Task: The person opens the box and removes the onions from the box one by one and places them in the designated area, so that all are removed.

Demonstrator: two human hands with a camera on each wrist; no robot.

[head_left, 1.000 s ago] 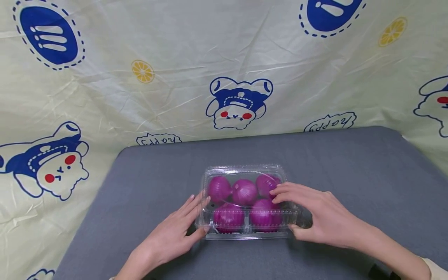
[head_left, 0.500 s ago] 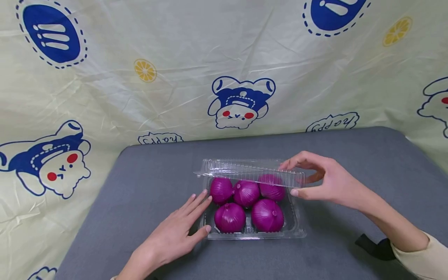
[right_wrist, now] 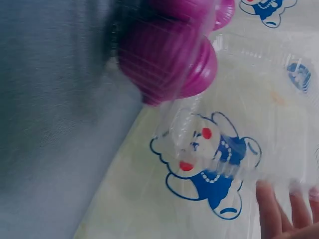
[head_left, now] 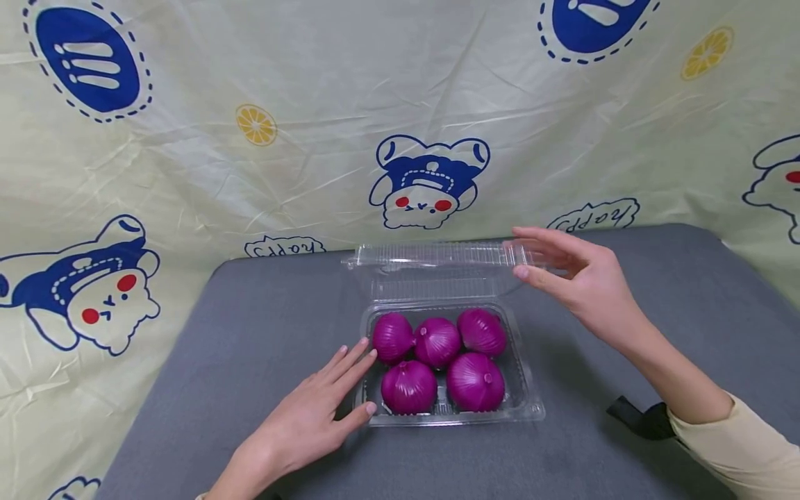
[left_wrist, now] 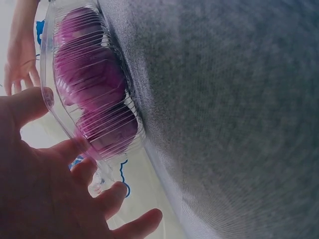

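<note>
Several purple onions [head_left: 437, 342] lie in the base of a clear plastic clamshell box [head_left: 450, 419] on the grey table. Its hinged lid [head_left: 431, 255] is raised at the back, tilted up over the far edge. My right hand [head_left: 578, 278] pinches the lid's right corner between thumb and fingers. At the box's left side, my left hand [head_left: 312, 417] rests with fingers extended. In the left wrist view, the thumb of the left hand [left_wrist: 45, 184] presses the box rim. The right wrist view shows an onion [right_wrist: 164, 59] behind clear plastic, with fingertips [right_wrist: 269, 199] at the lower right.
The grey cloth-covered table [head_left: 275, 312] extends around the box. Behind it hangs a pale printed sheet [head_left: 312, 187] with cartoon bears and orange slices. A black strap [head_left: 644, 420] dangles by the right sleeve [head_left: 731, 444].
The lid has swung from closed over the onions to raised at the back, with my right hand moving up and away with it. My left hand stays at the box's left side.
</note>
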